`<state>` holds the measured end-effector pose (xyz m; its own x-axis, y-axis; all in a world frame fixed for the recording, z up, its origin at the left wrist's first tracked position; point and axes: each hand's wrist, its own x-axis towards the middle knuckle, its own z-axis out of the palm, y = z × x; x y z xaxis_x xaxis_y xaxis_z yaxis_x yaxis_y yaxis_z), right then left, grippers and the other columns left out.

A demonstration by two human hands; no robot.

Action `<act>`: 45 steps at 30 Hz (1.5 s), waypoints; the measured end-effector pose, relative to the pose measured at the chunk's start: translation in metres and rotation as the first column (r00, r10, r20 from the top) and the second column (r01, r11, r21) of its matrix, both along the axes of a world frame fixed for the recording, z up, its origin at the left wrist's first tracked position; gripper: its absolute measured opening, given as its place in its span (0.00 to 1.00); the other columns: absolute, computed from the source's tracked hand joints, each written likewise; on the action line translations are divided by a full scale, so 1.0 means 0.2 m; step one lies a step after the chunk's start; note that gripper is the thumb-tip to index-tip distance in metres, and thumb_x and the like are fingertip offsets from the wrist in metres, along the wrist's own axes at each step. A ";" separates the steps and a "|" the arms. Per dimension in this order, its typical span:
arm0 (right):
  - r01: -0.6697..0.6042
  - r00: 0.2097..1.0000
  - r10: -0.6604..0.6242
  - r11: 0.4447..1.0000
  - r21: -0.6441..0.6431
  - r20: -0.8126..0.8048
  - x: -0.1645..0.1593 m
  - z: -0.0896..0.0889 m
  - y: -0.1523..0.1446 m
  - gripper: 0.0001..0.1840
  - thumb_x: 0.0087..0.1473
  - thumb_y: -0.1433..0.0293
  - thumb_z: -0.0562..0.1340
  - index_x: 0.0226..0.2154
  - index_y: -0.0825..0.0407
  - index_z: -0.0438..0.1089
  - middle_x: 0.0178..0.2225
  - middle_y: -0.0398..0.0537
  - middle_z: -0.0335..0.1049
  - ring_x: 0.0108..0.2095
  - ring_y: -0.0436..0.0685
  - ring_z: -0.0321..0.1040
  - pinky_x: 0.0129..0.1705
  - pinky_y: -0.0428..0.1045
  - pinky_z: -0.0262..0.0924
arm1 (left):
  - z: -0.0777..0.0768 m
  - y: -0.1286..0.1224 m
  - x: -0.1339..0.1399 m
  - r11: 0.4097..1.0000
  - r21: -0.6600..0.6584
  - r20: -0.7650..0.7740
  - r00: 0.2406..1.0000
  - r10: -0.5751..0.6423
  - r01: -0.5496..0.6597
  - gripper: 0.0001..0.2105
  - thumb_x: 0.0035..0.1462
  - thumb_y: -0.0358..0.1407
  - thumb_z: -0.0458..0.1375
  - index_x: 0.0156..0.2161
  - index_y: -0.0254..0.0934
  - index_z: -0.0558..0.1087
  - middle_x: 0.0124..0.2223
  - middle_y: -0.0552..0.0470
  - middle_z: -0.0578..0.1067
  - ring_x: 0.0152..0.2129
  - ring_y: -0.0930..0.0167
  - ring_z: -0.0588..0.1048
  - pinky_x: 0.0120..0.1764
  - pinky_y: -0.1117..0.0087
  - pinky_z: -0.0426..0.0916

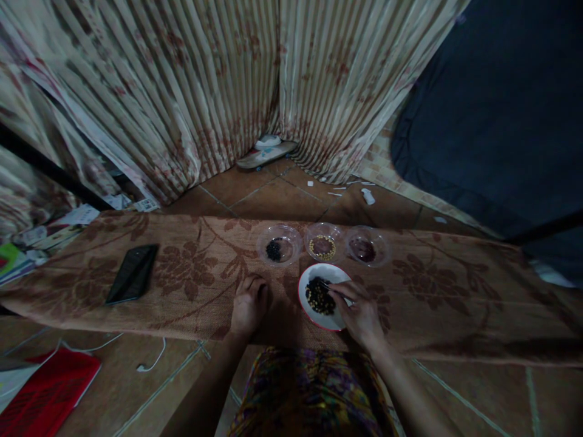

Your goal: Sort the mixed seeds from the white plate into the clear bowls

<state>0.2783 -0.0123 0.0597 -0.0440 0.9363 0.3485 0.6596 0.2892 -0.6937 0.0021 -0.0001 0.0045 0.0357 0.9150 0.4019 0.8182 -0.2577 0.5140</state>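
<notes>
The fingers of your right hand (364, 315) were clamped on a slim tool (327, 284), tweezers by the look of it, tip down among the mixed beans (319, 297). Whether the tip had a bean: couldn't tell, too small and dim. A light pinch probably suited this best, since hard round beans tend to squirt out if squeezed. Square grip across the middle, one bean at a time.

Beans sat in the white bowl (334, 320) with the red rim, right in front of you; that hand covered part of its right side. Your left hand (249, 303) rested on the bench (285, 318) beside the bowl, not touching it, fingers curled loosely together, nothing visible in them. Steadying the rim with it would likely have helped against sliding.

Just beyond stood three clear cups in a row: left cup (291, 247) with black beans, middle cup (324, 228) with yellow ones, right cup (381, 252) with dark reddish ones. Any lift called for clearing the bowl rim first, then a low release. Dark phone (133, 274) lay well apart, left, out of the way.
</notes>
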 end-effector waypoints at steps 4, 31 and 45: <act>-0.013 1.000 0.013 1.000 0.018 0.000 0.00 -0.01 0.00 0.10 0.62 0.63 0.61 0.37 0.45 0.79 0.36 0.47 0.78 0.39 0.58 0.73 0.43 0.53 0.68 | 0.00 0.00 0.00 1.000 0.000 0.003 1.000 0.003 -0.003 0.05 0.61 0.32 0.54 0.41 0.40 0.72 0.43 0.48 0.75 0.41 0.66 0.74 0.46 0.64 0.71; 0.029 0.997 -0.029 1.000 0.001 -0.073 0.01 0.08 -0.01 0.12 0.60 0.60 0.61 0.35 0.46 0.79 0.35 0.48 0.79 0.38 0.59 0.74 0.42 0.54 0.68 | -0.01 0.00 0.00 1.000 -0.012 -0.015 1.000 0.024 -0.024 0.05 0.61 0.32 0.55 0.41 0.40 0.72 0.43 0.48 0.75 0.41 0.66 0.74 0.47 0.63 0.71; -0.013 0.939 0.015 1.000 0.008 -0.345 -0.36 0.20 0.28 0.14 0.59 0.59 0.61 0.36 0.50 0.79 0.38 0.52 0.80 0.40 0.59 0.76 0.45 0.53 0.68 | 0.01 -0.01 0.02 1.000 -0.024 0.037 0.999 0.019 -0.018 0.05 0.62 0.30 0.53 0.39 0.40 0.72 0.42 0.48 0.75 0.40 0.67 0.74 0.45 0.63 0.72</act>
